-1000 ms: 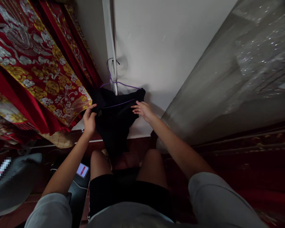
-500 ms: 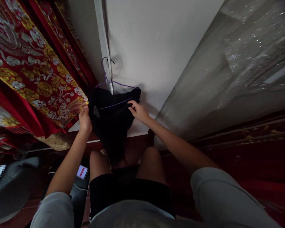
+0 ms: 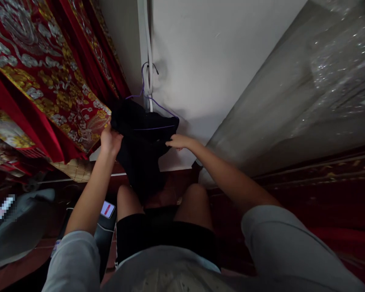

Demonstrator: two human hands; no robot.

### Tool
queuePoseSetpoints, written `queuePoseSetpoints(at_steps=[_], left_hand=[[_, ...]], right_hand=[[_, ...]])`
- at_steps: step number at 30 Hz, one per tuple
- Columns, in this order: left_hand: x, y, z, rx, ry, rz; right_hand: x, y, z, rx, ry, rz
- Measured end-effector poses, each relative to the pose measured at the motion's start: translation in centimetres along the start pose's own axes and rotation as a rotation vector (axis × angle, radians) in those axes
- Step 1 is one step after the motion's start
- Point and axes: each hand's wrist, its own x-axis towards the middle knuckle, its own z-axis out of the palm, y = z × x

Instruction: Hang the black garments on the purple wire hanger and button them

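Left hand (image 3: 109, 141): I read its fingers as closed on the left edge of the garment (image 3: 142, 162), thumb toward me, fingertips partly lost in the dark fabric. The black garment lies between the two hands, in front of the wall, dropping toward the gap between the knees. The hanger (image 3: 154, 128) hooks at a white strip (image 3: 149, 44) above it; one sloping arm meets the garment's right shoulder, and the lower bar shows across the front. Right hand (image 3: 179, 141): thumb and fingers pinch the garment's right edge, below that bar. Progress, my judgement: garment on hanger and hanger hooked up, done; cloth evenly spread, not done, since the left side looks bunched and the front sags below the exposed bar (black on black, so folds are hard to read). Edges, again from the left: a red cloth (image 3: 45, 69) hangs with its lower corner just beside the left fingers; touching or not, I cannot tell. I rate that side tightest. Lower down, a phone (image 3: 108, 209) lies near the left forearm. Beyond the garment, the white wall (image 3: 207, 61) gives the most open room, up and rightward, until the slanting grey panel (image 3: 261, 105) near the right forearm limits it.
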Motion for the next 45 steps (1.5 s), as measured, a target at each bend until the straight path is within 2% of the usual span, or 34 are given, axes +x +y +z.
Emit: queuePoseSetpoints(at_steps=[2, 4, 6, 9, 12, 16, 18, 21, 23, 25, 26, 28, 30, 31, 33, 35, 37, 39, 41, 43, 45], left_hand=[[-0.9, -0.3, 0.5, -0.007, -0.029, -0.043], [-2.2, -0.7, 1.2, -0.01, -0.065, -0.097], [-3.4, -1.0, 1.6, -0.018, -0.067, -0.133], [-4.2, -1.1, 1.3, -0.081, 0.008, -0.122], [-5.1, -1.1, -0.1, -0.15, 0.108, -0.086], [-8.6, -2.2, -2.0, -0.018, 0.149, 0.051], [-11.2, -2.7, -2.3, 0.212, 0.058, 0.145], [-14.3, -2.4, -2.1, 0.686, -0.222, 0.34], [-15.3, -1.6, -1.9, 0.878, -0.333, 0.492], [-15.3, -0.6, -1.8, 0.871, -0.311, 0.531], [-15.1, -0.1, -1.9, 0.817, -0.277, 0.493], [-14.4, 0.4, -2.2, 0.712, -0.214, 0.379], [-13.9, 0.5, -2.1, 0.679, -0.175, 0.317], [-13.8, 0.4, -1.9, 0.68, -0.168, 0.318], [-13.9, 0.1, -0.8, 0.677, -0.186, 0.347], [-14.5, -0.2, 0.8, 0.671, -0.247, 0.403], [-15.2, -0.3, 2.5, 0.711, -0.331, 0.503], [-15.9, 0.0, 3.6, 0.792, -0.408, 0.623], [-16.3, 0.4, 3.9, 0.894, -0.481, 0.715], [-16.3, 0.9, 3.7, 0.976, -0.572, 0.757], [-16.0, 1.0, 3.3, 0.994, -0.634, 0.742]], right_hand=[[0.0, 0.2, 0.9, 0.0, 0.101, 0.024], [-0.5, 0.6, 2.9, 0.002, 0.123, -0.013], [-1.4, 0.9, 5.6, 0.025, 0.077, -0.093], [-2.5, 0.7, 8.9, 0.087, -0.034, -0.246], [-2.9, -1.3, 9.1, 0.144, -0.066, -0.362], [-3.6, -6.6, 7.1, 0.352, -0.026, -0.566], [-4.7, -9.6, 6.7, 0.487, -0.062, -0.684], [-6.9, -13.2, 7.2, 0.688, -0.237, -0.782], [-8.4, -14.4, 7.7, 0.804, -0.328, -0.766], [-9.6, -14.7, 7.9, 0.814, -0.327, -0.671], [-10.1, -14.5, 7.8, 0.775, -0.269, -0.604], [-10.8, -13.5, 7.4, 0.637, -0.057, -0.494], [-11.3, -12.3, 6.8, 0.493, 0.129, -0.447], [-11.5, -11.7, 6.4, 0.458, 0.13, -0.436], [-11.9, -10.8, 6.0, 0.518, -0.065, -0.388], [-12.4, -10.5, 5.8, 0.744, -0.275, -0.293], [-12.8, -10.5, 5.7, 1.009, -0.349, -0.214], [-13.0, -10.5, 5.4, 1.202, -0.371, -0.183], [-13.1, -10.4, 4.9, 1.298, -0.395, -0.179], [-13.1, -10.3, 4.2, 1.344, -0.321, -0.214], [-13.1, -10.2, 3.7, 1.372, -0.203, -0.27]])
